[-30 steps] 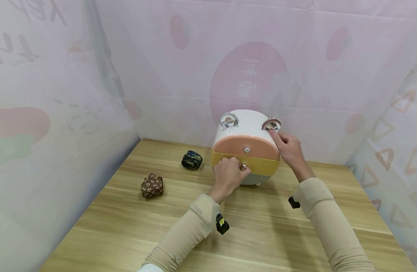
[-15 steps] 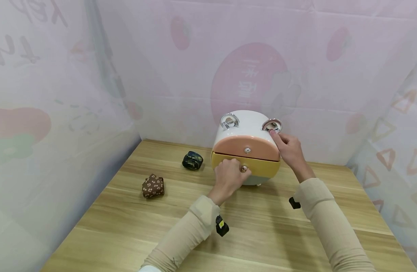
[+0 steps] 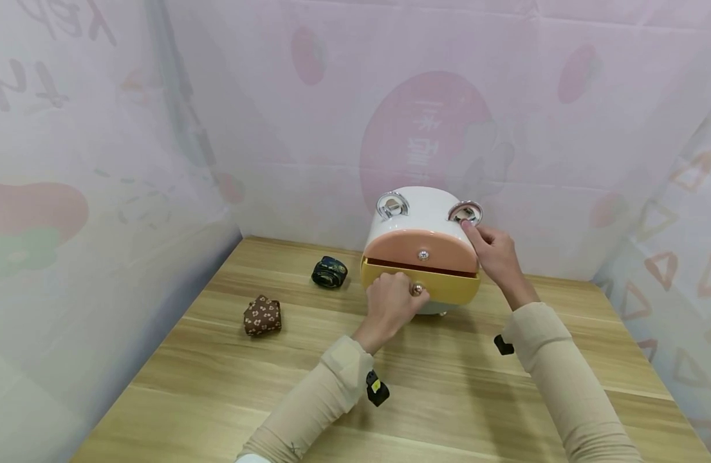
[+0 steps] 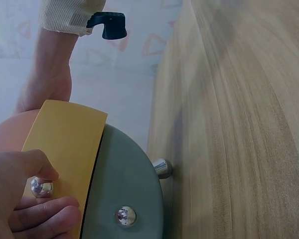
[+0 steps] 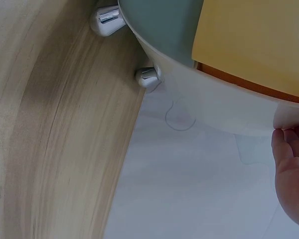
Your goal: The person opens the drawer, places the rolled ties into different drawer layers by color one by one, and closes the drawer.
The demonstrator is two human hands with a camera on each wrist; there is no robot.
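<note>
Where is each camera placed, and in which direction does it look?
Head: sits high, looks forward and down at the box on the table; both hands and sleeves show.
Left wrist: sits low by the table, looks along it at the yellow drawer; the left hand pinches the knob.
Right wrist: sits low, looks up at the box's underside; right hand fingers show.
Both wrist views share the yellow drawer and a foot.

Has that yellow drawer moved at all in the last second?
Yes. The yellow drawer has slid out toward the person; a dark gap now shows under the fixed pink drawer above it.
</note>
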